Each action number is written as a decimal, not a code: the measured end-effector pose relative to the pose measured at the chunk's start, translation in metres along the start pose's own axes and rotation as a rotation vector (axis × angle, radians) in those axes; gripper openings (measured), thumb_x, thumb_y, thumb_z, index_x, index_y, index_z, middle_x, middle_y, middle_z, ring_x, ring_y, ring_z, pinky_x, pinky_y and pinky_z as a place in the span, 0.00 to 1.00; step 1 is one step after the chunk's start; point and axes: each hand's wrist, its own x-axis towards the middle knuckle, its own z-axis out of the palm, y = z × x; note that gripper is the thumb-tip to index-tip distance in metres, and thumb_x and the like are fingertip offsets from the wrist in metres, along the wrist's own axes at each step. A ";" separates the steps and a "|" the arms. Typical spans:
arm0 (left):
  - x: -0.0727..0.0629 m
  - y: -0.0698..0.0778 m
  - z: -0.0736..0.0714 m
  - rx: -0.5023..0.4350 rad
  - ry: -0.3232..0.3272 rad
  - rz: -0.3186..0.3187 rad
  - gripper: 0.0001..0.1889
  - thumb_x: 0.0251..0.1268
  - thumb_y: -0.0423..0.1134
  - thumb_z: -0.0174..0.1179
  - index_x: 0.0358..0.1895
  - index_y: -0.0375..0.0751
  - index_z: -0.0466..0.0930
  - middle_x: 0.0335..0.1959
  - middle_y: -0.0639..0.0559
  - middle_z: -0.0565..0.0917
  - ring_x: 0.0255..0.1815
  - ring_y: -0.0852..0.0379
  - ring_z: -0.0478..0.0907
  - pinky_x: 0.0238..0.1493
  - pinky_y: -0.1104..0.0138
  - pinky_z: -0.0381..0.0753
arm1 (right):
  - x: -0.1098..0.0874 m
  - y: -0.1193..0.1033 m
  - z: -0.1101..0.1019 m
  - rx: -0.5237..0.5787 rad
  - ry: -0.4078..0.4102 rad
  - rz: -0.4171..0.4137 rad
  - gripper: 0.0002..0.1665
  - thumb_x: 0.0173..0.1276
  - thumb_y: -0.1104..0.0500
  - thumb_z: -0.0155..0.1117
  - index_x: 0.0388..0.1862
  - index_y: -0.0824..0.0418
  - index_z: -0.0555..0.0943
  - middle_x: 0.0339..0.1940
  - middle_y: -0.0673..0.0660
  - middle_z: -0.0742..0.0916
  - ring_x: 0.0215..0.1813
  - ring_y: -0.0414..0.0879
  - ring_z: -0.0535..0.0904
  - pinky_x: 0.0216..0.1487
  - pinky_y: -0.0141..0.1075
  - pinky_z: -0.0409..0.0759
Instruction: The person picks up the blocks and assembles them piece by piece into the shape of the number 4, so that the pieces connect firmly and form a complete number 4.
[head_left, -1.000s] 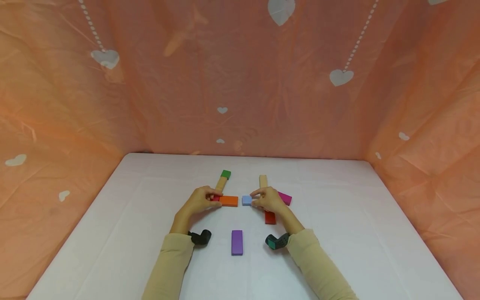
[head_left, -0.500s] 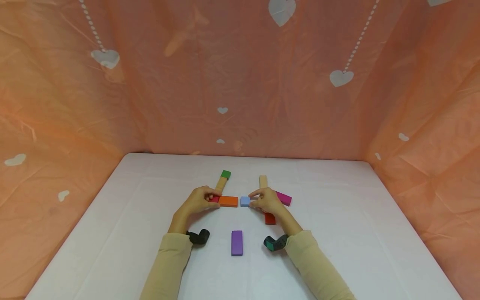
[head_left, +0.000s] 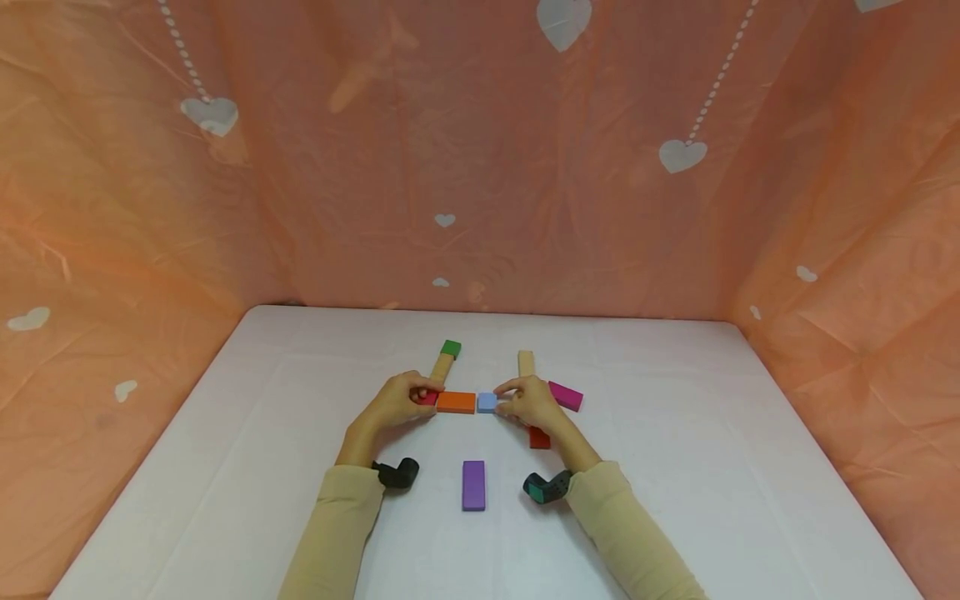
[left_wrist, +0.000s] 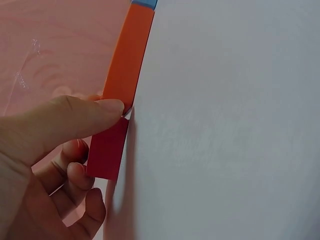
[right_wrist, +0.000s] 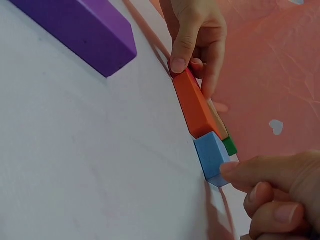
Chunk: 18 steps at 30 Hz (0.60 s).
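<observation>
A red block (left_wrist: 109,150), an orange block (head_left: 456,402) and a small light blue block (right_wrist: 211,157) lie in a row on the white table. My left hand (head_left: 398,398) pinches the red block between thumb and index finger. Its thumb tip (left_wrist: 114,106) lies over the joint with the orange block. At the row's other end, my right hand (head_left: 531,402) pinches the light blue block, which sits against the orange block or very close to it. Those far fingertips are partly hidden in the head view.
Behind the left hand, a plain wooden block (head_left: 442,367) ends at a green block (head_left: 451,349). Around the right hand lie another wooden block (head_left: 527,363), a magenta block (head_left: 566,396) and a darker red block (head_left: 539,438). A purple block (head_left: 473,486) lies nearer the person.
My right hand has moved left with the light blue block, closing the gap to the orange block. The left hand's thumb has shifted slightly left, off the orange block's front toward the red block.
</observation>
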 end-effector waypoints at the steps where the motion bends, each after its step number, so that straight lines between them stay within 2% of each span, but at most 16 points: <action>1: 0.000 0.000 0.000 -0.003 -0.002 0.000 0.17 0.51 0.26 0.68 0.48 0.34 0.84 0.31 0.46 0.75 0.34 0.57 0.68 0.35 0.74 0.68 | 0.000 0.000 0.000 0.001 -0.001 0.002 0.18 0.58 0.64 0.70 0.48 0.63 0.85 0.11 0.49 0.71 0.14 0.39 0.64 0.18 0.27 0.62; 18: 0.001 0.000 0.000 0.006 0.001 0.023 0.17 0.50 0.30 0.71 0.46 0.34 0.85 0.28 0.49 0.72 0.33 0.59 0.66 0.33 0.74 0.65 | -0.003 -0.002 0.002 -0.008 0.005 0.006 0.18 0.58 0.62 0.71 0.49 0.61 0.85 0.11 0.49 0.70 0.14 0.40 0.64 0.18 0.28 0.61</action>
